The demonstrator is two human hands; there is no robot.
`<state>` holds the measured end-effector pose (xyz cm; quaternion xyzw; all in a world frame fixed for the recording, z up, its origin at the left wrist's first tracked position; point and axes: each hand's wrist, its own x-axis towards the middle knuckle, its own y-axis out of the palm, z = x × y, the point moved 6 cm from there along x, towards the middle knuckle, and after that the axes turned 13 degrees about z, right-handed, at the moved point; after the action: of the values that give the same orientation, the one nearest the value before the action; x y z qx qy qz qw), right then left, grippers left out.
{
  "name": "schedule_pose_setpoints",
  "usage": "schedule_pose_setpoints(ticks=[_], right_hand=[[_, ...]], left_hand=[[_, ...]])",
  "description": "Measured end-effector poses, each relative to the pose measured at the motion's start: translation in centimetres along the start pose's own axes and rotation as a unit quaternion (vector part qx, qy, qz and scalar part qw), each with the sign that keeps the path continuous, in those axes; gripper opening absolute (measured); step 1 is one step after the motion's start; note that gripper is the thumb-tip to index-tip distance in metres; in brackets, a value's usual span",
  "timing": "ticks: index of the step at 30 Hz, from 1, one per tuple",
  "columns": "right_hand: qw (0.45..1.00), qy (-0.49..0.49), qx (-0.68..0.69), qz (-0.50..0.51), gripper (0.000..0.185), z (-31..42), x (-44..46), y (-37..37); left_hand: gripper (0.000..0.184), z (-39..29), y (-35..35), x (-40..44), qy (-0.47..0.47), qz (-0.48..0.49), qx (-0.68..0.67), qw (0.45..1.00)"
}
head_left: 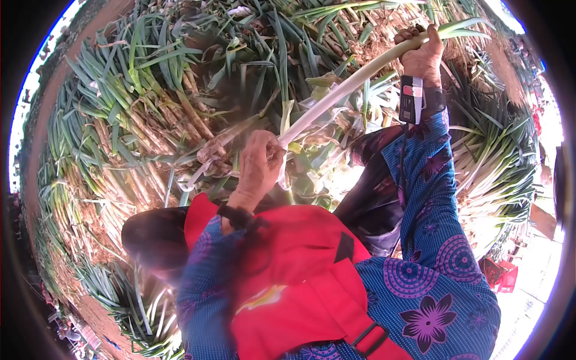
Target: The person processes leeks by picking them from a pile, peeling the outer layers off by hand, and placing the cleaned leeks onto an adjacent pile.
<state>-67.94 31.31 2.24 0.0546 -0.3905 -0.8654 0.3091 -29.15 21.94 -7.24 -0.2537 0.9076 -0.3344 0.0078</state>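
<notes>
A long pale leek (342, 90) runs diagonally between my two hands, its green leaves at the upper right. My right hand (422, 57) is wrapped round the upper part, just below the leaves. Near the lower white end, my left hand (259, 165) has its fingers pinched together, with a pale strip of outer skin hanging just beneath them; whether the fingers hold the strip or the stalk itself is hard to tell. Loose peeled leaves and husks (315, 147) lie under the leek.
Piles of unpeeled leeks with roots and soil (144, 120) spread across the left and top. Whiter leeks (486, 162) lie in a heap at the right. My dark-trousered leg (375, 192) is bent beside the husks. A red bag (507, 276) sits at the lower right.
</notes>
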Motion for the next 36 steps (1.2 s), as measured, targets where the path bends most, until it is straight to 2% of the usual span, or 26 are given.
schedule_pose_setpoints(ticks=[6,9,12,15,17,19,21,22,24,30,33,36], right_hand=[[0.999,0.007,-0.022,-0.026,0.039,-0.4,0.0,-0.8],[0.999,0.04,0.0,-0.028,0.04,-0.7,0.4,-1.6],[0.999,-0.005,-0.039,-0.036,0.041,-0.4,0.5,-1.5],[0.997,-0.015,0.045,0.055,0.041,-0.2,0.4,0.8],[0.958,0.0,0.153,0.243,0.038,0.4,0.4,3.8],[0.941,0.004,0.153,0.303,0.036,0.9,-0.1,5.9],[0.955,-0.085,-0.006,0.284,0.027,1.8,-1.7,8.0],[0.95,-0.128,-0.086,0.27,0.023,2.2,-2.4,8.7],[0.952,-0.103,-0.04,0.287,0.022,1.6,-2.3,8.9],[0.95,-0.092,0.02,0.298,0.019,0.8,-1.8,8.5],[0.947,-0.089,0.035,0.305,0.019,0.5,-1.9,8.6],[0.958,-0.107,-0.012,0.266,0.02,0.7,-2.3,8.5]], left_hand=[[0.039,-0.5,-0.5,0.2,-0.014,-0.018,0.067,0.998],[0.04,-0.5,-0.7,0.1,-0.005,-0.044,0.066,0.997],[0.04,-0.9,-0.9,0.0,-0.009,-0.046,0.072,0.996],[0.036,-0.6,-0.6,0.1,-0.035,0.006,0.019,0.999],[0.032,0.2,0.0,0.1,-0.062,0.062,-0.111,0.99],[0.029,0.5,0.7,-0.1,-0.094,0.122,-0.249,0.956],[0.026,-0.2,1.2,-0.2,-0.131,0.182,-0.39,0.893],[0.025,-0.1,1.6,-0.3,-0.142,0.193,-0.4,0.885],[0.026,0.3,2.2,-0.4,-0.162,0.212,-0.42,0.868],[0.024,-0.2,2.7,0.2,-0.152,0.242,-0.308,0.908],[0.029,0.3,3.2,0.2,-0.156,0.243,-0.308,0.906],[0.028,0.6,3.0,0.2,-0.165,0.237,-0.251,0.924]])
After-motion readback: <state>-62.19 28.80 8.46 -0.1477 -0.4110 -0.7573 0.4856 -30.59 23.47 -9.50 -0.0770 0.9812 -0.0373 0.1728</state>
